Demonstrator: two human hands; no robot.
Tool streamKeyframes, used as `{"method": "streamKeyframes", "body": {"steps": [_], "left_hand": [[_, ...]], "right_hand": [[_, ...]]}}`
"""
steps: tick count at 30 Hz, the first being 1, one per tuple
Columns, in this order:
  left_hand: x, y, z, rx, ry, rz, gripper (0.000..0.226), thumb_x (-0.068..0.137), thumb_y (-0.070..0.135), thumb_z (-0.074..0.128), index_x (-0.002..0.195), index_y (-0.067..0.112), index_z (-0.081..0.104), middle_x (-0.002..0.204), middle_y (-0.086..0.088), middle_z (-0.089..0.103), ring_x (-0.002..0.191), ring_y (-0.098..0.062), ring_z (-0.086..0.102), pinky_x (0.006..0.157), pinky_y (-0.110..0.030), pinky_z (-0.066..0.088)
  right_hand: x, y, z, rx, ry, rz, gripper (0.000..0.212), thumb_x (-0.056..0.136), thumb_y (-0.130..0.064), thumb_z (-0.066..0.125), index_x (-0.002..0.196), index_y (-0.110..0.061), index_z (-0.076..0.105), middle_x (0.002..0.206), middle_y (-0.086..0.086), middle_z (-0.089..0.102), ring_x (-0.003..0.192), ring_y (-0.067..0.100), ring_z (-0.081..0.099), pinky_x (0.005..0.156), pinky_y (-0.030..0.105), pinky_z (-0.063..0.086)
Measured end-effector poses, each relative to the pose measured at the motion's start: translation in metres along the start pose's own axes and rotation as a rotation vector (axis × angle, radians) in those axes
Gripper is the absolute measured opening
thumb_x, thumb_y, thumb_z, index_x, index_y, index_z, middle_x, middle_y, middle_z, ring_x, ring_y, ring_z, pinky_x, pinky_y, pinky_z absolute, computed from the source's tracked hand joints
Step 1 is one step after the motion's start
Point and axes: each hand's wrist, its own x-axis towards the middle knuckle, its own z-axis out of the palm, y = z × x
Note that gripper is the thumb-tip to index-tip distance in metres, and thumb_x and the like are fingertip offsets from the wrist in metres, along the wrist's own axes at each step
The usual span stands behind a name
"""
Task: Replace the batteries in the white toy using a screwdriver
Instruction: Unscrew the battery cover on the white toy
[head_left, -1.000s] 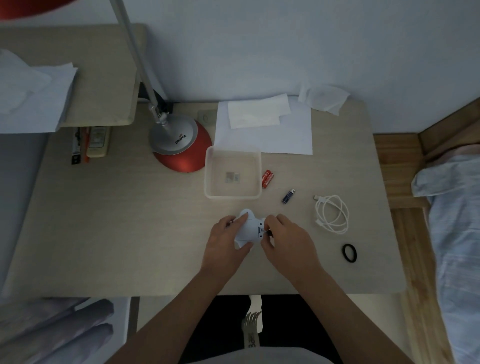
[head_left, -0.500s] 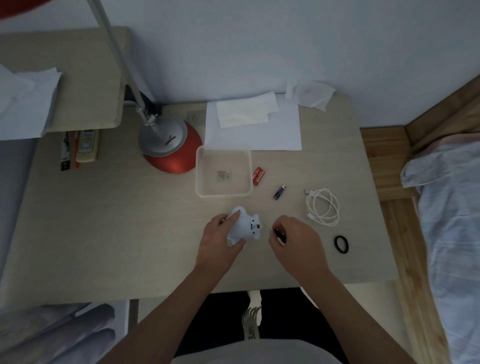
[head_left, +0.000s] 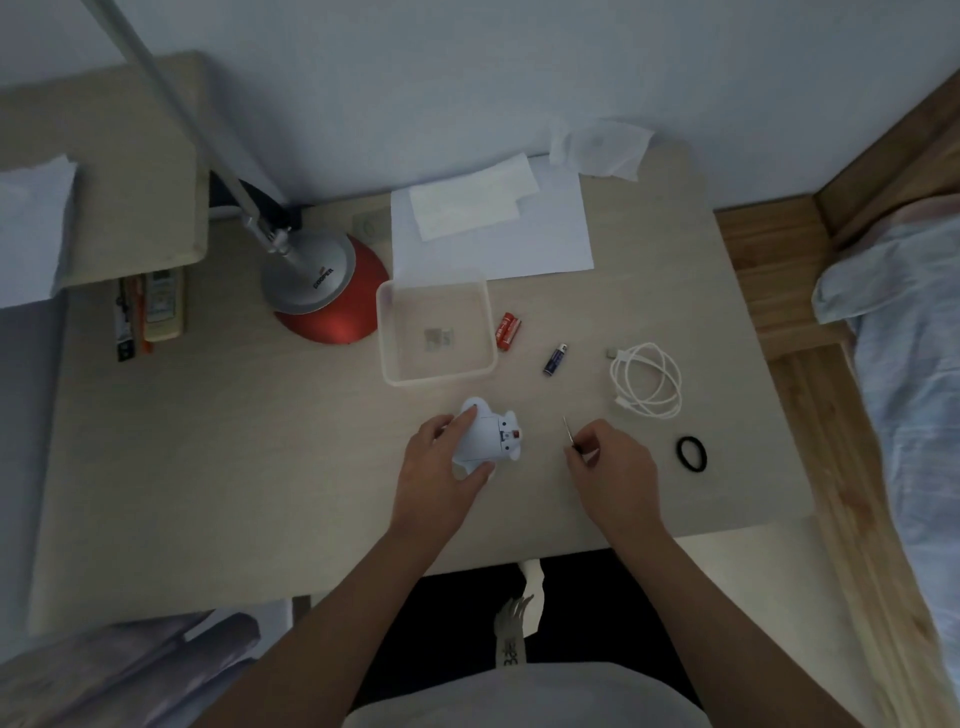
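While the left hand (head_left: 436, 467) curls its fingers (head_left: 463, 415) round the small white plastic toy (head_left: 491, 436) on the pale wooden surface (head_left: 260, 467), the right hand (head_left: 613, 467) pinches a thin metal screwdriver (head_left: 569, 430) just right of it, not touching. Two red batteries (head_left: 508, 331) and a blue battery (head_left: 555, 359) lie farther back.

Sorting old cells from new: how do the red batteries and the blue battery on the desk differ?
The red batteries look like a side-by-side pair close beside the clear tray; the blue battery lies alone, farther right. The red batteries' wraps are red; the blue battery's is dark blue. Both lie flat on the desk.
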Motion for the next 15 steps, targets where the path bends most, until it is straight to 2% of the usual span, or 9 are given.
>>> {"method": "streamKeyframes", "body": {"steps": [5,15], "left_hand": [[0.000,0.001,-0.001,0.001,-0.007,0.000,0.070,0.077,0.029,0.081,0.140,0.030,0.053,0.128,0.003,0.051,0.114,-0.017,0.052,0.099,-0.034,0.046],[0.001,0.001,-0.001,-0.021,0.006,-0.014,0.070,0.076,0.029,0.082,0.140,0.029,0.054,0.128,0.005,0.052,0.115,-0.015,0.051,0.098,-0.029,0.044]], "right_hand": [[0.007,0.003,0.007,-0.036,-0.002,0.008,0.013,0.083,-0.020,0.071,0.079,-0.017,0.058,0.075,-0.002,0.061,0.067,0.017,0.053,0.061,0.028,0.032],[0.016,0.005,0.014,-0.069,-0.007,0.013,0.015,0.084,-0.020,0.069,0.079,-0.015,0.057,0.074,-0.001,0.058,0.065,0.018,0.050,0.060,0.029,0.031]]}}
